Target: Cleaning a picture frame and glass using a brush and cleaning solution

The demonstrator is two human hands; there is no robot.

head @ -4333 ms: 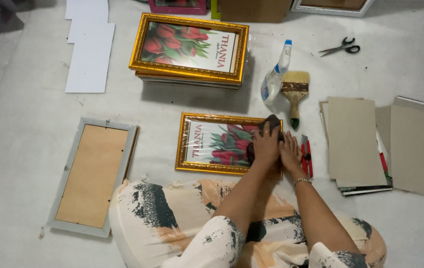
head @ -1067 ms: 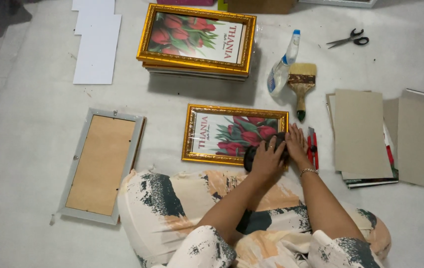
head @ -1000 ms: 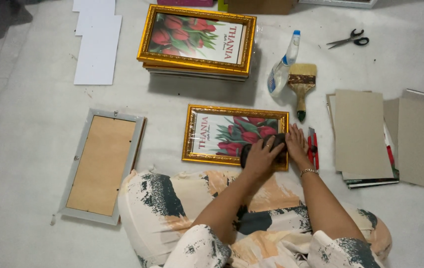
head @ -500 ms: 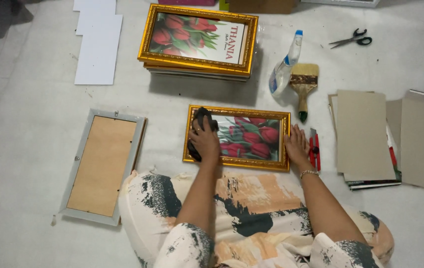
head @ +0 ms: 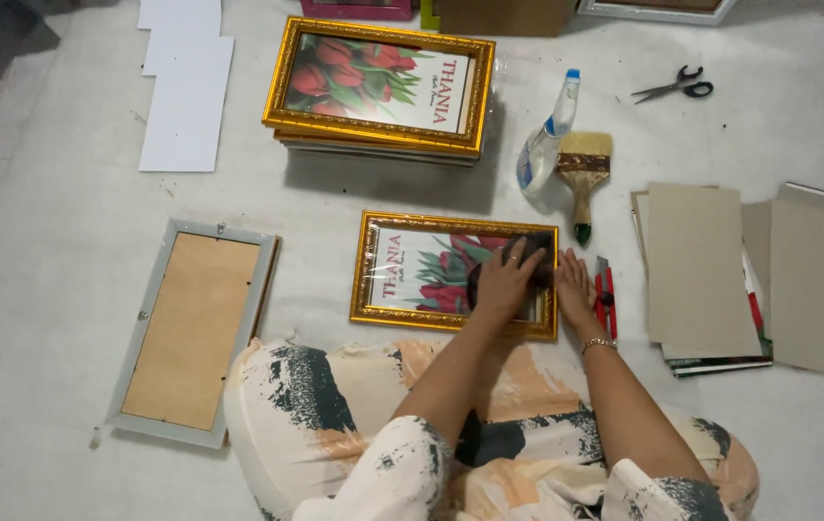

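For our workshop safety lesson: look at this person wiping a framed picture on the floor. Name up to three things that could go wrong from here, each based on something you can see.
1. The left hand presses a dark cloth on the gold frame; hard pressure might crack the front panel.
2. A red cutter lies right beside the right hand; a careless sweep could hit it.
3. The spray bottle lies tipped beside the brush; it might leak toward the frames.
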